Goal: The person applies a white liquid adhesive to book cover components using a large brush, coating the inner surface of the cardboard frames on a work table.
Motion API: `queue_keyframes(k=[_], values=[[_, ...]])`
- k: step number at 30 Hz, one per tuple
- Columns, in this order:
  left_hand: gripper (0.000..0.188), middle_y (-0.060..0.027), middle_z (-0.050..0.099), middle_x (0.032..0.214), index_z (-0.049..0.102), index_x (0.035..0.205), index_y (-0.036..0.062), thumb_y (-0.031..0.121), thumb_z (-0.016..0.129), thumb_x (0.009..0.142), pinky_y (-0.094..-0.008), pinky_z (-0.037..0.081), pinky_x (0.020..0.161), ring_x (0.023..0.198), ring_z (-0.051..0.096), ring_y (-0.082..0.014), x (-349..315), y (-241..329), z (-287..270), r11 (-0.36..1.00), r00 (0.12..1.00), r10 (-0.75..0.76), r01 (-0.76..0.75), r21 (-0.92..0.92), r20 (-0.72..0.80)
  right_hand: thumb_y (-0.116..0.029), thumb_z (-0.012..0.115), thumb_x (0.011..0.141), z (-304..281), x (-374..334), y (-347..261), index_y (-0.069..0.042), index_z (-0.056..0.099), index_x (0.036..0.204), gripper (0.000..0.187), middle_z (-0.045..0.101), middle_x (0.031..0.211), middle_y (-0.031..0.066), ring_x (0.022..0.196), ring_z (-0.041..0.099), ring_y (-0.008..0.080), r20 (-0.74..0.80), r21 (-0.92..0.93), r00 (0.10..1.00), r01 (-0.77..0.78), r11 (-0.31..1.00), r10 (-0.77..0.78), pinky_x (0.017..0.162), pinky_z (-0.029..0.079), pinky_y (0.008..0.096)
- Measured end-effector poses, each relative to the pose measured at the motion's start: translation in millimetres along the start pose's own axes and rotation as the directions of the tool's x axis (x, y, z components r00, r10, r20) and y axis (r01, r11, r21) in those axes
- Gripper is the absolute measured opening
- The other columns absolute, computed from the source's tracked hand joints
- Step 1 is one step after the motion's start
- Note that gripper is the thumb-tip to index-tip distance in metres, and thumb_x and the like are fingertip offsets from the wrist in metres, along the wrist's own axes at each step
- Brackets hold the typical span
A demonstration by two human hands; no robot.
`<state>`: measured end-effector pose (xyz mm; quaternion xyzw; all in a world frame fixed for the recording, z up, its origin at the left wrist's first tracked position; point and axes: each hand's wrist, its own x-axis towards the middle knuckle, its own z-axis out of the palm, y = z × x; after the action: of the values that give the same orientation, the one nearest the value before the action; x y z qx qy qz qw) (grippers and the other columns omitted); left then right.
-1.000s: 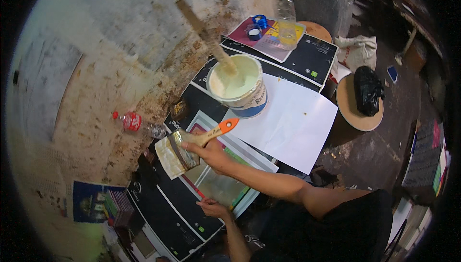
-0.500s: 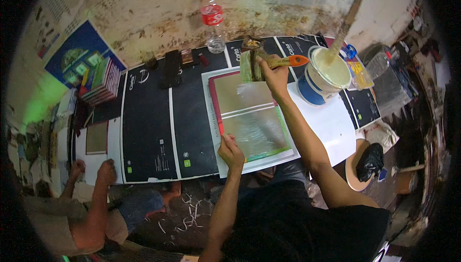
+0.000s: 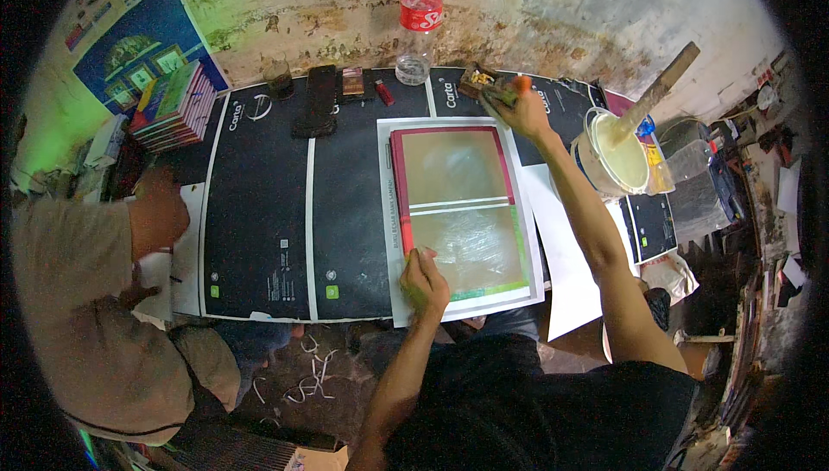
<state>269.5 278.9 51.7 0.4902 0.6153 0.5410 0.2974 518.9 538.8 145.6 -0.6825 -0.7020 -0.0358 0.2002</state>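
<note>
A book cover of two grey-brown boards (image 3: 458,169) lies on a white printed sheet (image 3: 387,221). Maroon and green strips edge the boards, white bands run between them, and their faces shine as if wet. At the cover's lower left red edge, my left hand (image 3: 423,281) is closed, its fingertips gripping the border. Beyond the cover's top edge, my right hand (image 3: 521,110) is closed around a wide paintbrush with an orange handle (image 3: 522,83). Motion blurs the brush, and its bristles are hard to make out beside a small open box (image 3: 475,79).
At the right stands a white bucket (image 3: 596,160) of pale paste with a wooden stick. A plastic bottle (image 3: 420,39), a black phone (image 3: 319,101) and a glass (image 3: 278,81) line the back. Stacked books (image 3: 177,107) and a co-worker's arm (image 3: 160,212) are at the left.
My right hand has lifted the paintbrush off the upper board and moved it back toward the small box. My left hand stays at the cover's edge. The co-worker leans farther over the table.
</note>
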Motion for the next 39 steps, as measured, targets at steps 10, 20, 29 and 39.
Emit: queue_keyframes(k=[10, 20, 29, 39], values=[[0.032, -0.0188, 0.058, 0.073, 0.056, 0.083, 0.0004, 0.021, 0.037, 0.099, -0.0448, 0.043, 0.059, 0.066, 0.059, -0.0375, 1.3, 4.8, 6.7, 1.0, 0.996, -0.021, 0.022, -0.009, 0.084, -0.021, 0.072, 0.079, -1.2, -0.9, 41.9, -0.003, 0.063, 0.08, 0.02, 0.062, 0.073, 0.0132, 0.068, 0.063, 0.024, 0.236, 0.242, 0.971, -0.029, 0.97, -0.03, 0.061, 0.048, 0.0374], [0.031, -0.0183, 0.059, 0.075, 0.055, 0.083, -0.0002, 0.02, 0.037, 0.099, -0.0421, 0.044, 0.063, 0.07, 0.059, -0.0366, 0.0, 8.2, 5.1, 0.999, 0.997, -0.026, 0.027, -0.021, 0.077, -0.027, 0.073, 0.079, -8.5, -0.7, 19.1, -0.001, 0.065, 0.084, 0.028, 0.065, 0.075, 0.0151, 0.069, 0.064, 0.0259, 0.167, 0.382, 0.961, 0.145, 0.913, -0.222, 0.065, 0.05, 0.0368], [0.033, -0.0139, 0.057, 0.071, 0.056, 0.082, 0.0022, 0.024, 0.037, 0.099, -0.0393, 0.043, 0.059, 0.065, 0.058, -0.0298, 6.6, 12.5, 4.7, 1.0, 0.993, -0.019, 0.021, -0.02, 0.113, -0.006, 0.066, 0.076, 17.0, 23.6, -32.0, -0.002, 0.061, 0.099, 0.023, 0.065, 0.088, 0.0105, 0.083, 0.062, 0.0239, 0.377, 0.659, 0.664, 0.298, 0.691, -0.646, 0.08, 0.048, 0.0363], [0.027, -0.0163, 0.061, 0.075, 0.057, 0.084, 0.0016, 0.018, 0.039, 0.097, -0.0399, 0.045, 0.061, 0.068, 0.06, -0.0337, 7.2, 11.3, 0.6, 0.998, 0.983, -0.069, 0.067, 0.02, 0.17, -0.023, 0.072, 0.076, 29.7, 49.9, -90.8, -0.004, 0.064, 0.093, 0.028, 0.066, 0.094, 0.017, 0.084, 0.064, 0.0305, 0.326, 0.797, 0.514, 0.302, 0.523, -0.793, 0.079, 0.05, 0.039]])
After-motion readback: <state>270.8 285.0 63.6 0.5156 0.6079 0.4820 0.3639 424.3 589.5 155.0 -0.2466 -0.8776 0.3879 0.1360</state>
